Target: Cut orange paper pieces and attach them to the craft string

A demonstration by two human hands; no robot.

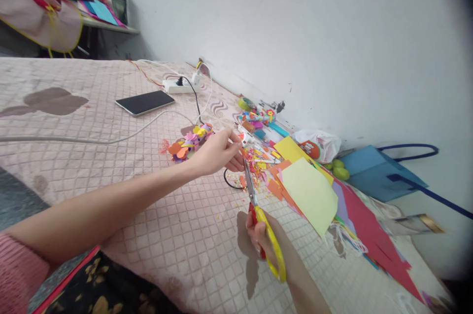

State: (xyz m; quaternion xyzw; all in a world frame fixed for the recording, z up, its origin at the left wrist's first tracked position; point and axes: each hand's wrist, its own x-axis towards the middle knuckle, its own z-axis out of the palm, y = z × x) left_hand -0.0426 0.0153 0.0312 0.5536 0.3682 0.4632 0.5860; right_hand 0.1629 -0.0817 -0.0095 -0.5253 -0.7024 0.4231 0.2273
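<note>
The right hand's fingers curl around the red and yellow handles of the scissors, and the right hand holds them over the table with the blades pointing away from the body. At the blade tips, the thumb and fingertips of the left hand are drawn close together (whether they pinch some small piece, I cannot tell). Just past the tips lies a scatter of paper scraps, pink, yellow and orange. Beside the left wrist is a cluster of colourful flowers. To the right of the scraps, a pale green sheet overlaps orange paper, with white string near its lower corner and red paper further right. Farther out are a phone, a power strip with plugs in it, and a blue bag by the wall.
</note>
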